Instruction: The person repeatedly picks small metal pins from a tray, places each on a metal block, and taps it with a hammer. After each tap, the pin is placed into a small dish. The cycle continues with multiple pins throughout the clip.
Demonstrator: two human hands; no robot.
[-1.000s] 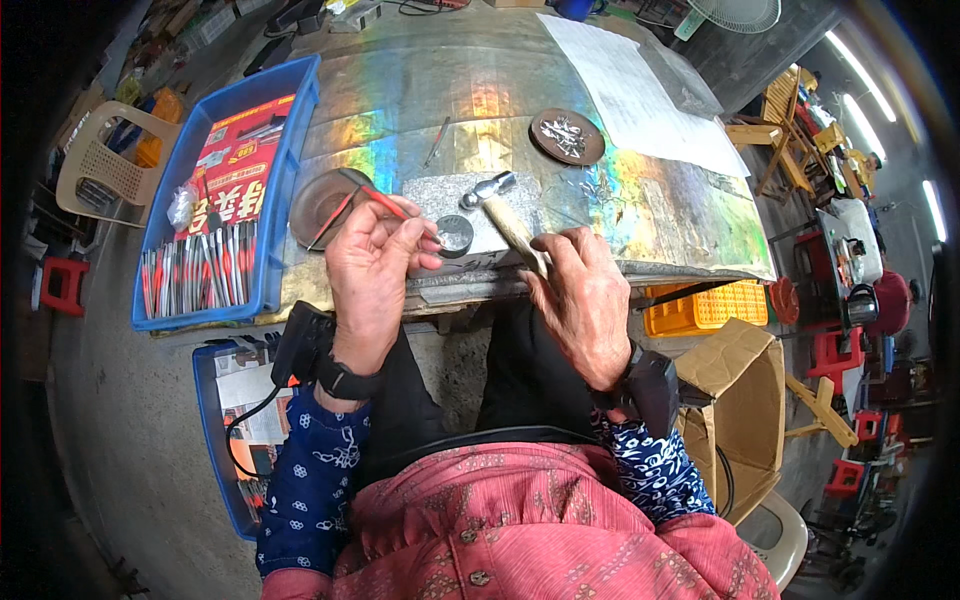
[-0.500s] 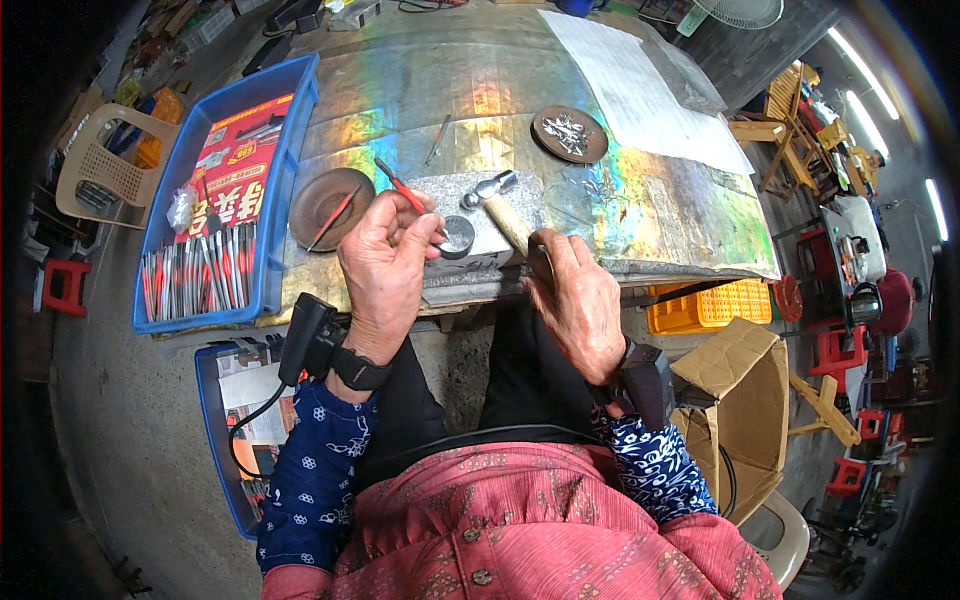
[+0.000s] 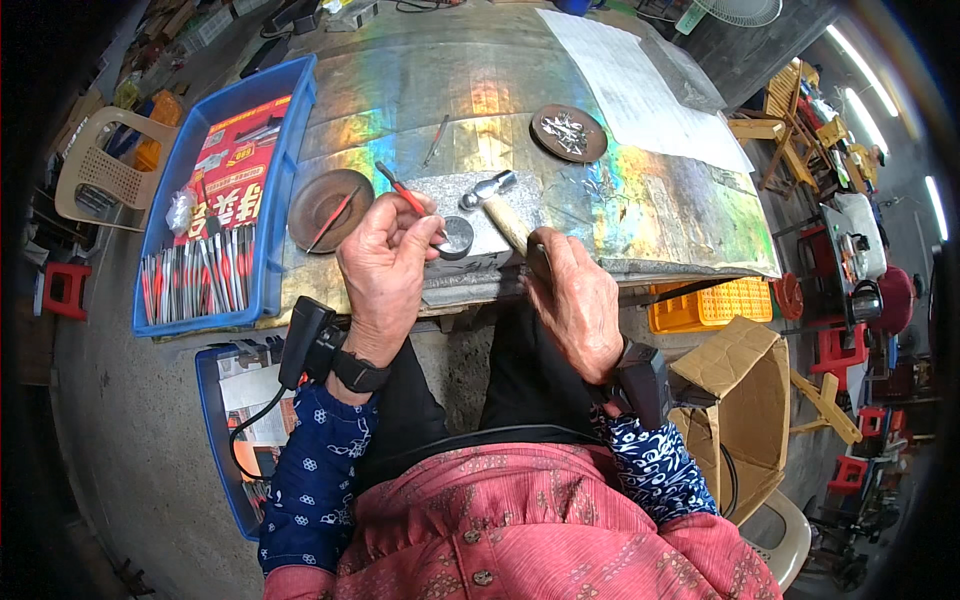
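L hand [image 3: 382, 275], approx. 11 o'clock from view centre, fingers pinched on a slim red tool w/ dark end [image 3: 405, 193]. R hand [image 3: 575, 300], approx. 3 o'clock, fingers wrapped round hammer [image 3: 508, 222] handle; its head is over grey block [image 3: 430, 187] at 12. Small round black piece [image 3: 457, 239], silvery top, on block just beside L fingertips; can't tell if hollow.

Containers:
- Brown dish [image 3: 318, 193] at 10: one thin red tool [image 3: 336, 217] lying across it.
- 2nd brown dish [image 3: 594, 151] at 1: loose pile of small silvery pcs [image 3: 565, 132].
- Blue tray [image 3: 200, 323] at 10: row of slim red/silver/dark tools [image 3: 205, 270] at near end, red printed sheet [image 3: 245, 150], clear plastic bag [image 3: 182, 212].
- Lower blue crate [image 3: 214, 420] at 8: papers [image 3: 258, 400], etc.
- Yellow crate [image 3: 715, 312] at 3, below tabletop, contents can't tell.
- Cardboard box [image 3: 755, 410] at 4, contents unclear.
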